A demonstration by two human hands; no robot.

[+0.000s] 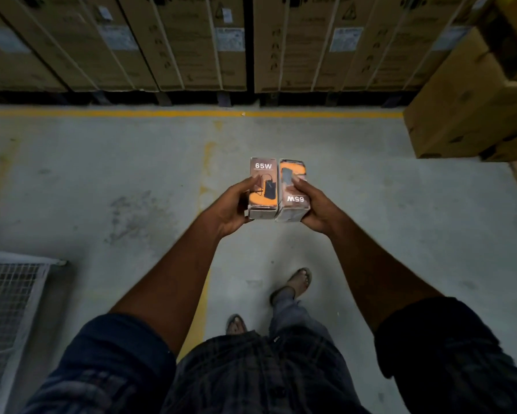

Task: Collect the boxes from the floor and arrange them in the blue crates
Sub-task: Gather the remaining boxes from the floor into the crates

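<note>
Your left hand [235, 204] grips the upright 65W box [262, 186] and your right hand [314, 207] grips the inverted 65W box [293, 192] touching it, both carried above the floor [102, 174] at 12 o'clock from your feet [296, 282], so collecting looks done for these two, while no blue crate is in view and arranging remains.

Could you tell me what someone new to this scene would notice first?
Two 65W boxes are side by side at the centre: the left box in the left hand, the right box, its print upside down, in the right hand. Beyond a yellow floor line, cardboard cartons stand in a row.
</note>
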